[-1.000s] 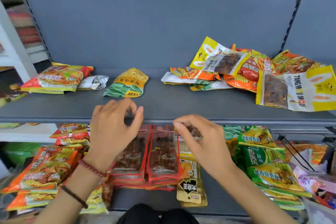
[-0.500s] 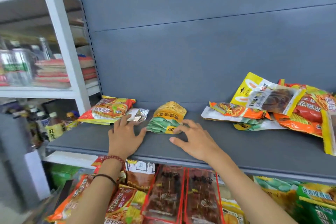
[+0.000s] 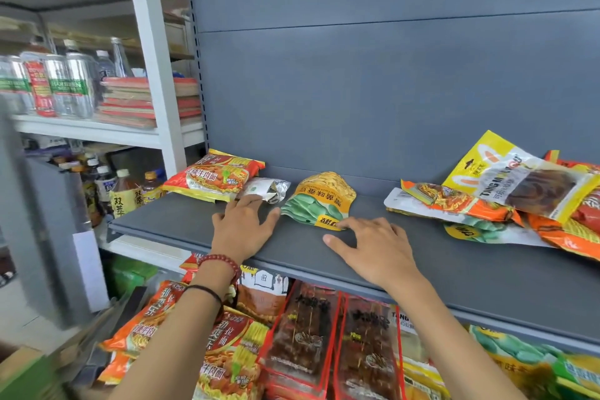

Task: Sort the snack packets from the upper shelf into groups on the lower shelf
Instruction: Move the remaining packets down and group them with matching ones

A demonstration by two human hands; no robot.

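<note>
On the grey upper shelf point(image 3: 422, 273) a green-and-yellow snack packet point(image 3: 319, 198) lies between my two hands. My right hand point(image 3: 373, 243) lies flat on the shelf, fingers spread, fingertips touching the packet's near edge. My left hand point(image 3: 242, 226) is spread flat too, its fingertips at a small silver packet point(image 3: 271, 188). Behind that lies a red-and-yellow noodle packet point(image 3: 216, 177). A heap of orange, yellow and green packets point(image 3: 506, 201) covers the shelf's right end. The lower shelf holds orange noodle packets point(image 3: 227, 354), red skewer packets point(image 3: 337, 344) and green packets point(image 3: 532, 364).
A white rack point(image 3: 152, 81) stands to the left with water bottles point(image 3: 65, 84), stacked books point(image 3: 146, 101) and drink bottles point(image 3: 125, 195) below. The grey back panel point(image 3: 373, 91) closes off the shelf behind the packets.
Both hands rose from the red skewer packets on the lower shelf to the upper shelf. My view swung up and left. Since half a second ago the hands have barely moved.
</note>
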